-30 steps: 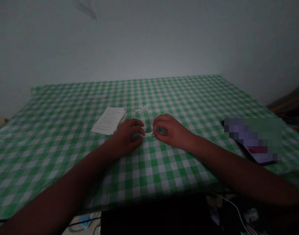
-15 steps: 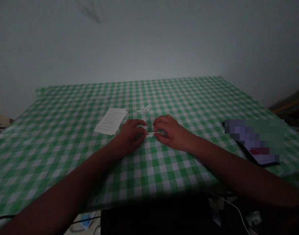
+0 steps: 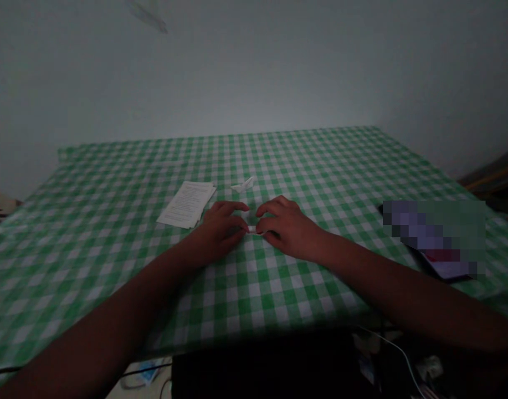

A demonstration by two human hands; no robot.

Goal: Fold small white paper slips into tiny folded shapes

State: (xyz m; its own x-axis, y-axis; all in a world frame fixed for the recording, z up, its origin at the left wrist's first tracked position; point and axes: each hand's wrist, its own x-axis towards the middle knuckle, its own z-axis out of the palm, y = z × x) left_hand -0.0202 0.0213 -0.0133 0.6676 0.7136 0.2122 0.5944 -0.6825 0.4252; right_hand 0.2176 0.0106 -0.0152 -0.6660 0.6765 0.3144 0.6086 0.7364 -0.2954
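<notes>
A small narrow strip of folded white paper [image 3: 254, 230] is low over the checked cloth, spanning the gap between my hands. My left hand [image 3: 221, 226] pinches its left end between thumb and forefinger, the other fingers curved above. At the right end, my right hand [image 3: 290, 228] pinches the same paper, with its upper fingers bent and held off it. The fingers cover both ends of the strip. Just beyond my hands lies another small folded white paper piece [image 3: 242, 185], one point raised. Beside my left hand rests a stack of printed sheets [image 3: 186, 205].
A green and white checked cloth [image 3: 254, 293] covers the table, which runs back to a pale wall [image 3: 254, 72]. To the right lies a dark-edged device with a blurred screen [image 3: 428, 244]. Below the front edge a white cable [image 3: 403, 354] hangs at the right.
My right hand has shifted slightly left, closer to my left hand, and less of the paper strip's length shows between them. The view has also moved a little.
</notes>
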